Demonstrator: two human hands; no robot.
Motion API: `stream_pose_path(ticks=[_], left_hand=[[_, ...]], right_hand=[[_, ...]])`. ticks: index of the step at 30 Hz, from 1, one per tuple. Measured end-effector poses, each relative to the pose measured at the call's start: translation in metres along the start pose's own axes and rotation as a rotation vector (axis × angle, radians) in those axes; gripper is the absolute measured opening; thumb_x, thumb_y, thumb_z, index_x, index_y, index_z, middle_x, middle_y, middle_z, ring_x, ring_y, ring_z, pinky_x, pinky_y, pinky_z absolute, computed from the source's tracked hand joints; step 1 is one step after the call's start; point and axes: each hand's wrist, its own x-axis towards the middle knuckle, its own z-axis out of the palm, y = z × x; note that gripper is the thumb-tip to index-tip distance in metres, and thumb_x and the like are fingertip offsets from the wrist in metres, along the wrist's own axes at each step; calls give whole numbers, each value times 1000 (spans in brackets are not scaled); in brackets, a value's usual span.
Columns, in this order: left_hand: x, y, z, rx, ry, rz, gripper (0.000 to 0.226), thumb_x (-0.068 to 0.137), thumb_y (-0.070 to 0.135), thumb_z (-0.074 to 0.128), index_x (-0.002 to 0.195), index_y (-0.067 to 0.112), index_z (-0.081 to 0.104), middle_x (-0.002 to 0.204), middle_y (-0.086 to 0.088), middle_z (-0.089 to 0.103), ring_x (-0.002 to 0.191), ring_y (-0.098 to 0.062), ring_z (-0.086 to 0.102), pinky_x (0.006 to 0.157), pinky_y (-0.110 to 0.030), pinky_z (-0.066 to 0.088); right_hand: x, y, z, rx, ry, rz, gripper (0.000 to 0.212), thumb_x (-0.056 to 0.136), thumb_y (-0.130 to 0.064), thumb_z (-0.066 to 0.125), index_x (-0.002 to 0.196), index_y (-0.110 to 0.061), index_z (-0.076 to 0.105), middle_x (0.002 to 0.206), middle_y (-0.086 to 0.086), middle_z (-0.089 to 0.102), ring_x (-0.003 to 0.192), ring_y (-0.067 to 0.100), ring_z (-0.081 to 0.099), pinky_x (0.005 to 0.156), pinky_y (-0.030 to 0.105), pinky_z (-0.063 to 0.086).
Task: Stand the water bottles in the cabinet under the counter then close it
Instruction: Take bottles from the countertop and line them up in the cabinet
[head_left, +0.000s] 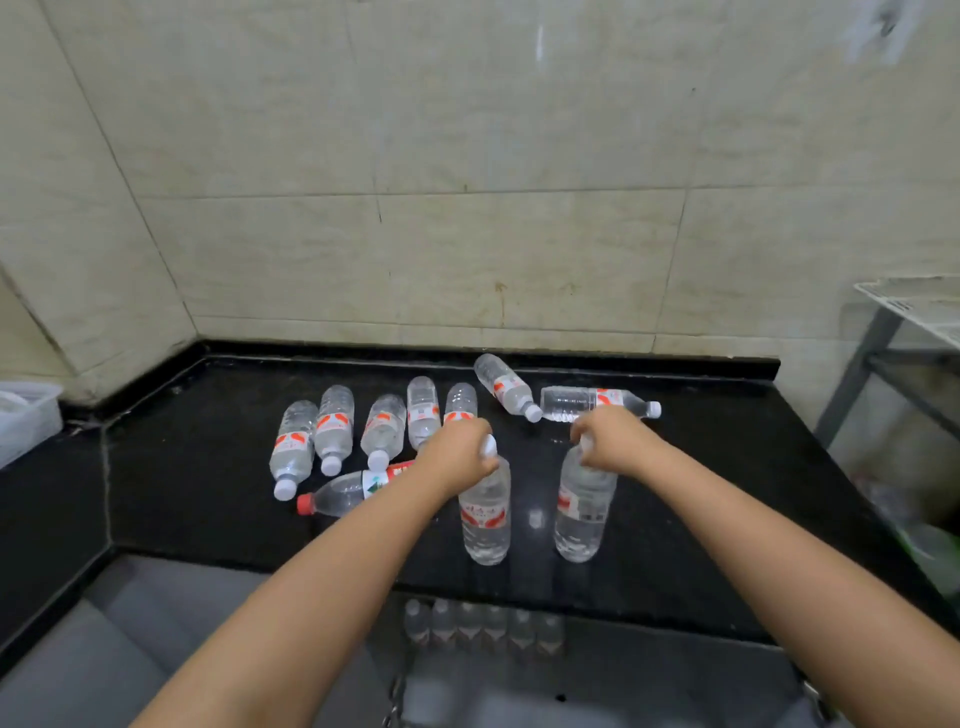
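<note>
Two clear water bottles stand upright near the front of the black counter (701, 545). My left hand (460, 452) grips the cap end of the left bottle (485, 519), and my right hand (615, 441) grips the neck of the right bottle (582, 506). Behind them several more bottles lie on their sides, among them a row (332, 428) at the left, a red-capped bottle (343, 493) and two at the back right (587, 402). Below the counter's front edge, a row of upright bottles (483, 626) shows dimly inside the cabinet.
Tiled walls close off the counter at the back and left. A clear plastic container (26, 415) sits at the far left. A metal rack with a white tray (914, 332) stands at the right. Grey floor (130, 623) lies below left.
</note>
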Motion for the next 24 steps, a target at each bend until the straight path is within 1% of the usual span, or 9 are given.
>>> stream_pose_path(ticks=[2,5,7,10,14,17,20,22,24], left_hand=[[-26,0,5,45,2,61,33,90,27,55,112,2,53,118,-20,59,112,-35,55,88,-40,46],[-72,-5,20,107,27,154,38,92,26,52,126,9,51,119,-21,56,110,-37,56,89,-39,46],[-94,-9,25,113,32,200,38,93,26,51,126,9,52,115,-23,55,106,-37,56,86,-37,46],[-117,-11,29,76,-38,219,35,93,28,51,121,8,54,112,-22,56,106,-36,55,84,-37,44],[-146,-11,62,51,-199,240,34,91,27,54,120,10,56,113,-21,57,107,-36,55,86,-35,44],[-162,-9,99,50,-327,256,36,92,27,53,124,12,54,119,-20,55,111,-37,52,90,-37,44],[-171,-8,140,72,-433,263,36,93,26,52,125,9,53,123,-20,52,117,-35,48,94,-37,41],[-171,-5,166,60,-501,248,36,94,23,50,127,8,51,125,-20,49,119,-33,47,95,-35,40],[-163,2,191,46,-547,218,36,94,22,49,128,10,50,127,-19,48,121,-32,45,97,-34,40]], right_hand=[[-25,-7,5,22,38,-56,31,85,-4,51,112,-9,66,119,15,65,112,30,58,93,34,47],[-69,-17,21,41,34,-79,33,84,0,50,113,-6,66,117,19,61,110,34,56,90,34,45],[-95,-23,27,44,46,-82,33,83,-2,55,113,-8,66,116,17,60,111,33,54,92,34,44],[-133,-30,27,54,28,-19,28,86,-15,59,114,-14,65,117,12,60,112,28,54,90,32,44],[-170,-36,53,63,-120,97,23,87,-22,57,107,-14,67,117,10,65,110,27,57,86,31,46],[-187,-33,94,97,-233,222,25,86,-24,59,105,-13,68,116,10,67,109,28,59,84,31,47],[-197,-21,141,149,-366,339,25,84,-23,61,103,-8,66,113,13,67,104,29,62,76,31,47],[-199,-10,170,175,-451,389,28,83,-22,64,106,-6,63,116,14,65,105,30,62,80,33,50],[-195,3,197,169,-515,422,35,82,-19,65,114,-7,58,122,14,61,113,29,57,88,33,50]])
